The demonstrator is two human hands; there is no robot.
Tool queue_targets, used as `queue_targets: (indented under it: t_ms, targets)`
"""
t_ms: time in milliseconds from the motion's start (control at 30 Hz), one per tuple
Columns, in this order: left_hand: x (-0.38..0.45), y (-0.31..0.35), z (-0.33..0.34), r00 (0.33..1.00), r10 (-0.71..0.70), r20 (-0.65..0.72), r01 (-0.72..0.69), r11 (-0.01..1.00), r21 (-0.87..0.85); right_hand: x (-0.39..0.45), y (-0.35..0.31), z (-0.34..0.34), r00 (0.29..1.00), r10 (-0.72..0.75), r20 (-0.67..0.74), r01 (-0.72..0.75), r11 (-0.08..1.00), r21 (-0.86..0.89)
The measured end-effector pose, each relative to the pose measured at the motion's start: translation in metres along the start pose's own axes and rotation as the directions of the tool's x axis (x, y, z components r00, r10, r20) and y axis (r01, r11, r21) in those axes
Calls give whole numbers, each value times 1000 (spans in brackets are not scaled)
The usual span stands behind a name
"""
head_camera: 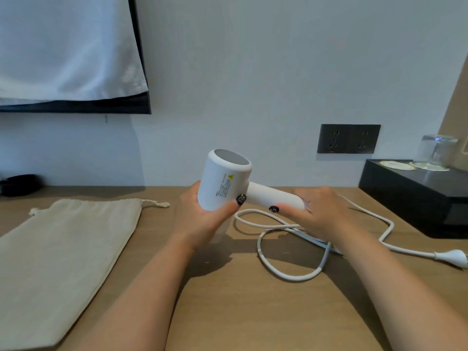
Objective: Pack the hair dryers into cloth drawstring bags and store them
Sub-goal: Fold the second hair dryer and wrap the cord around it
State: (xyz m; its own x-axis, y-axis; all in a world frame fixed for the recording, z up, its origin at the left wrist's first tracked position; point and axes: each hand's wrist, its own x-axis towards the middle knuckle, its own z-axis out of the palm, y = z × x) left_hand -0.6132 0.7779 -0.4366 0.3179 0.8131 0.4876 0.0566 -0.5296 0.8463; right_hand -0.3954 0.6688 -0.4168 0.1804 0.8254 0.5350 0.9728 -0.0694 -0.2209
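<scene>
A white hair dryer (222,181) is held above the wooden desk (240,312), barrel pointing up and away, handle pointing right. My left hand (202,219) wraps the barrel from below. My right hand (321,211) grips the end of the handle. Its white cord (286,274) loops loosely on the desk under my right arm and runs right to the plug (453,257) lying near the desk's right edge. A beige cloth drawstring bag (63,262) lies flat on the left, its mouth and knotted cords toward the wall.
A black tray box (405,198) stands at the right with an upturned glass (436,150) and coasters on it. A dark double wall socket (348,138) is above the desk. A black object (19,183) sits at far left; a cloth-draped screen (63,54) hangs above.
</scene>
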Motion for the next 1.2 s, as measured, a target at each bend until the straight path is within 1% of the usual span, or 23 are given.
queue_targets:
  t_ms: [67,200,300,400,467,500,567,600,633,700,800,933,1000,1067,1200]
  targets:
    - [3,-1,2,1000,2,3,-2,1000,28,2,5,6,999,0,-37,2,999,41]
    - [7,2,10,1000,-8,-22,9,1000,16,4,11,8,999,18,-45,-15,996,85]
    - [7,0,13,999,-40,-30,40,999,-22,6,9,4,999,-2,-54,6,998,64]
    - [5,0,14,998,-53,-17,51,996,-71,6,9,2,997,29,-67,-23,996,89]
    - [3,5,19,997,-76,-31,72,989,-126,5,3,4,994,54,-93,-44,993,111]
    - [2,8,22,991,-116,-61,102,975,-195,4,-2,6,990,77,-116,-59,986,157]
    - [2,15,27,972,-204,-116,144,909,-391,4,-16,8,974,139,-178,-79,948,308]
    - [4,17,27,968,-214,-130,133,877,-461,4,-23,7,964,154,-216,-72,935,347]
    - [5,17,26,968,-208,-140,113,862,-494,4,-28,7,956,149,-251,-55,936,347]
    - [5,18,23,971,-189,-150,85,850,-519,2,-34,6,952,133,-275,-37,944,329]
    - [3,19,23,977,-168,-131,77,851,-519,-1,-32,11,951,156,-267,-48,927,371]
    - [0,22,27,971,-202,-127,97,821,-563,-2,-38,19,943,185,-278,-47,898,438]
    - [-3,24,32,965,-232,-123,111,785,-609,-5,-51,25,940,214,-265,-42,845,532]
    - [-5,28,39,960,-262,-103,122,716,-687,-6,-65,31,938,245,-244,-35,770,638]
    - [-6,28,42,958,-267,-103,113,683,-722,-4,-72,37,946,210,-247,-4,768,641]
